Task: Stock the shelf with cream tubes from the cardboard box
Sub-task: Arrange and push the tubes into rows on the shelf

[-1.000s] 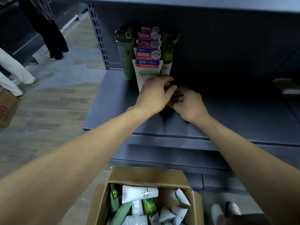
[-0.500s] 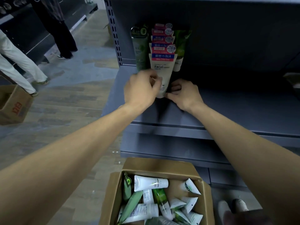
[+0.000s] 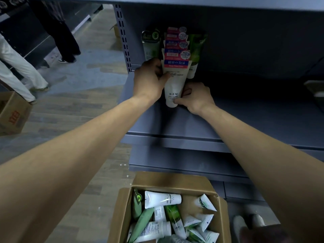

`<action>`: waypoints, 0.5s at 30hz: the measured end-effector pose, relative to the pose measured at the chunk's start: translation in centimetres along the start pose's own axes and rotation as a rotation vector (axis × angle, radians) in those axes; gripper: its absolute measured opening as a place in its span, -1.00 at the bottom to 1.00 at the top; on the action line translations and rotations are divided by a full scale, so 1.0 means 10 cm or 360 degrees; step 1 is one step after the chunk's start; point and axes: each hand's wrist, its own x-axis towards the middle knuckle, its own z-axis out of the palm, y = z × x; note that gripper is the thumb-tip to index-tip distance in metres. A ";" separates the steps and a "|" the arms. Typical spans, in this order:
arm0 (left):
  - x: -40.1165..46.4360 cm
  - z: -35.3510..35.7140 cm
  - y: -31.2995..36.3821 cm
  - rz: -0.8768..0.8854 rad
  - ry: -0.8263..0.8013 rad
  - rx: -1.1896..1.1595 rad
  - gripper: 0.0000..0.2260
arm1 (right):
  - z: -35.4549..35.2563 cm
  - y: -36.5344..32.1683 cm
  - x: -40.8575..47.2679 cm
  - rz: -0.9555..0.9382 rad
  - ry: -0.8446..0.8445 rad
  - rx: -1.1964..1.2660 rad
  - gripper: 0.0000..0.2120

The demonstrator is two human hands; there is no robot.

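Both hands grip the white plastic facial-cleanser tube [image 3: 174, 88] standing cap-down at the front of its row on the grey metal shelf [image 3: 245, 123]: left hand [image 3: 150, 79] pinching its upper side, right hand [image 3: 194, 98] its cap end. Let go crooked, I'd guess it topples, knocking the tubes behind.

Both bare forearms are reaching forward and up, converging toward the middle. The left hand [image 3: 149, 79] is curling its fingers, thumb pressing inward to the right. The right hand [image 3: 196, 97] is sitting lower, fingers bent, apparently pinching with thumb and forefinger, though shadow is blurring this.
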 end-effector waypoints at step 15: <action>-0.24 -0.16 -0.10 -0.0075 -0.0208 0.0163 -0.68 | -0.05 0.06 -0.33 0.0156 -0.0046 0.0131 -0.45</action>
